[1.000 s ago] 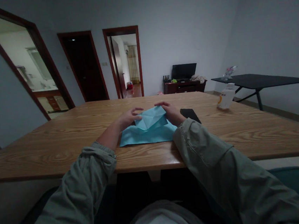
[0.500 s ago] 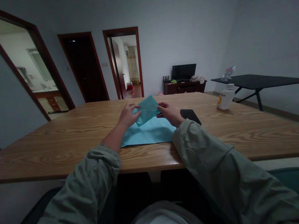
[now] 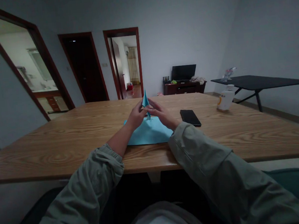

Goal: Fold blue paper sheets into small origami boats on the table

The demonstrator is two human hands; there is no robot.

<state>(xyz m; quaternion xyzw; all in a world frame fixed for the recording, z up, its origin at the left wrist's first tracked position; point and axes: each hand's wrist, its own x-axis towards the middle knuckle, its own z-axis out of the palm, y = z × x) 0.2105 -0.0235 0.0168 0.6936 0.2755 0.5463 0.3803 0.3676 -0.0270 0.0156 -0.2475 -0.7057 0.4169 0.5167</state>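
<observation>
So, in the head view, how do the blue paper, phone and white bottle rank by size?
Blue paper looks largest. The phone and white bottle look alike; the bottle is farther, so unranked.

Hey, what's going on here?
A person at a wooden table is holding a folded sheet of light-blue paper with the left hand and right hand, a narrow point of it standing up between them. The lower part lies on the table. A black smartphone lies to the right, and beyond it stands a white bottle.
</observation>
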